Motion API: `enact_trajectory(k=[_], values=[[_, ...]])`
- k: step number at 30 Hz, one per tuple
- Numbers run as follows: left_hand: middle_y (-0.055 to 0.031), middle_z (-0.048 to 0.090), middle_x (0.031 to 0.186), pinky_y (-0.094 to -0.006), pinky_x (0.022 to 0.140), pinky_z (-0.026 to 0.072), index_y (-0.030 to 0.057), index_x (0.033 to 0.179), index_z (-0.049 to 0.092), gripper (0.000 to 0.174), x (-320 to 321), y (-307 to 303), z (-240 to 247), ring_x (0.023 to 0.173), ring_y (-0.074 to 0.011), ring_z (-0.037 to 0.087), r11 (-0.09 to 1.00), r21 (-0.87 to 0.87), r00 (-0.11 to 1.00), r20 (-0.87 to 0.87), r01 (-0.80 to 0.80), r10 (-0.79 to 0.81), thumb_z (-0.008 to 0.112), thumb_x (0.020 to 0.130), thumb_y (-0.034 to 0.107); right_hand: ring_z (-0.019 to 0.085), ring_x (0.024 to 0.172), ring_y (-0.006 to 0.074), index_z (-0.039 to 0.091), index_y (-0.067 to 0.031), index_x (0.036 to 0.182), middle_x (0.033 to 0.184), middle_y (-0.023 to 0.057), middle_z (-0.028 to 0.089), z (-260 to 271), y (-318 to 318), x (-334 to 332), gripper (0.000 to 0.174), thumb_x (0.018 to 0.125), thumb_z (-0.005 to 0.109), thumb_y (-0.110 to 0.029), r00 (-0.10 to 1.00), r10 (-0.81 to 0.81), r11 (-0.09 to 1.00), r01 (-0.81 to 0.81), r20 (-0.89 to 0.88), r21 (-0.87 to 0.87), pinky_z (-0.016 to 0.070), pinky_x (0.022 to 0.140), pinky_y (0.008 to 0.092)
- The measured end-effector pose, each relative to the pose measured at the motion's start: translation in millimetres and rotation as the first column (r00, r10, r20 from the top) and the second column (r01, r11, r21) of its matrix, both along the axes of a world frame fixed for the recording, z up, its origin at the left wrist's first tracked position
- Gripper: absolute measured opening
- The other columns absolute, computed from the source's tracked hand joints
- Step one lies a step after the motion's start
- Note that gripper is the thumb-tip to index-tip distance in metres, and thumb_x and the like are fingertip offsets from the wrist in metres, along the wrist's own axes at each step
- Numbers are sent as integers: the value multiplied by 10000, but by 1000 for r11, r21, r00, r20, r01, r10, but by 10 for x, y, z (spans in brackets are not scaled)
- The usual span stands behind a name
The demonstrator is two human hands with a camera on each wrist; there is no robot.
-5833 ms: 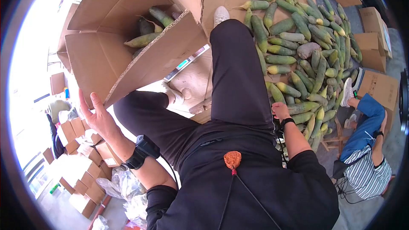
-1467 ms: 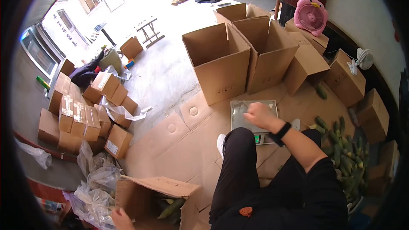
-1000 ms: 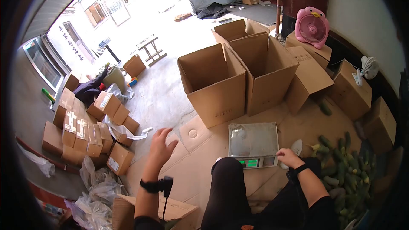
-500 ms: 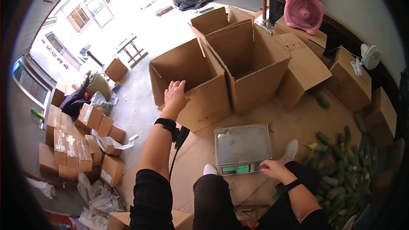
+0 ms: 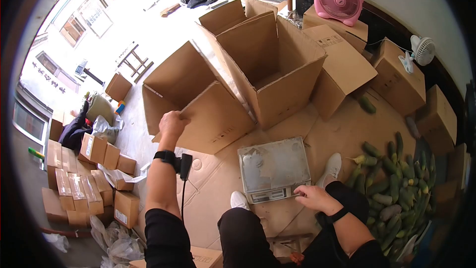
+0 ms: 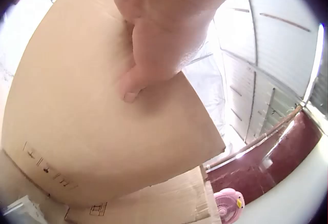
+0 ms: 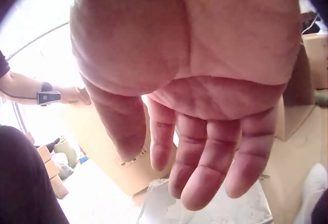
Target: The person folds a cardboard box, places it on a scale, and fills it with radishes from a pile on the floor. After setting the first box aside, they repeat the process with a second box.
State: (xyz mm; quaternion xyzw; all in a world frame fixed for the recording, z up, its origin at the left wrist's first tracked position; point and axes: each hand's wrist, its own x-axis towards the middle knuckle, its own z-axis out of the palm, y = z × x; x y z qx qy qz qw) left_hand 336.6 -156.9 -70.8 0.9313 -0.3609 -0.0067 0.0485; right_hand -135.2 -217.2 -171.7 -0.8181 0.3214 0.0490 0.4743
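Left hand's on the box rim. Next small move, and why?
Probably pull the cardboard box toward the scale and set it on the platter. The left hand grips its near rim, the box is tipped and looks empty, nothing sits on the scale, and the right hand is open by the scale's front corner.

Cardboard box (image 5: 218, 121): plain brown, top open, flaps raised. It stands on the floor left of centre, on the far side of the scale, with its right side against a second open box (image 5: 277, 69). The left grip (image 5: 172, 123) clasps its near-left top edge.

Scale (image 5: 274, 166): flat grey platform with a display strip along the near edge. It lies on the floor just near of the box. The right grip (image 5: 315, 198) lies at its near-right corner, fingers relaxed.
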Motion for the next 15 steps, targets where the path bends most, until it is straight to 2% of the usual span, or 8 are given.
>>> enact_trajectory(k=[2,6,8,12,15], values=[[-149,663,888,-411,755,505,105,912,703,355,37,226,113,864,-304,634,998,-67,1000,-9,-13,13,728,660,353,629,835,294,601,-48,1051,864,140,650,-23,2,-4,323,791,589,-240,999,10,999,-8,-39,41,493,740,364],[-166,662,799,-409,706,498,65,879,699,332,-103,721,465,786,-319,643,974,-194,993,53,116,-108,718,660,313,631,828,297,608,-52,1038,858,140,656,-87,26,-16,313,790,593,-243,1000,8,1000,-8,0,-3,495,741,368],[-168,653,724,-374,615,491,30,847,693,283,-174,1033,607,664,-308,641,935,-348,989,-95,74,-113,722,656,236,634,827,295,612,-55,1030,862,140,661,-117,32,-8,310,789,594,-249,1000,22,1000,-22,-16,-2,497,738,372],[-165,647,690,-331,546,467,1,818,682,223,-595,1636,1086,577,-276,622,910,-404,988,-77,94,-136,719,652,146,628,804,307,627,-67,998,839,136,657,-250,95,-15,292,779,605,-258,1000,22,999,-22,3,-43,494,720,387],[-161,626,652,-320,522,447,-11,780,669,179,-938,1970,1353,546,-285,589,921,-388,983,-153,32,-99,721,641,90,638,804,269,623,-62,1013,842,125,662,-325,149,-5,301,787,599,-260,999,39,994,-39,3,-103,498,719,357]])
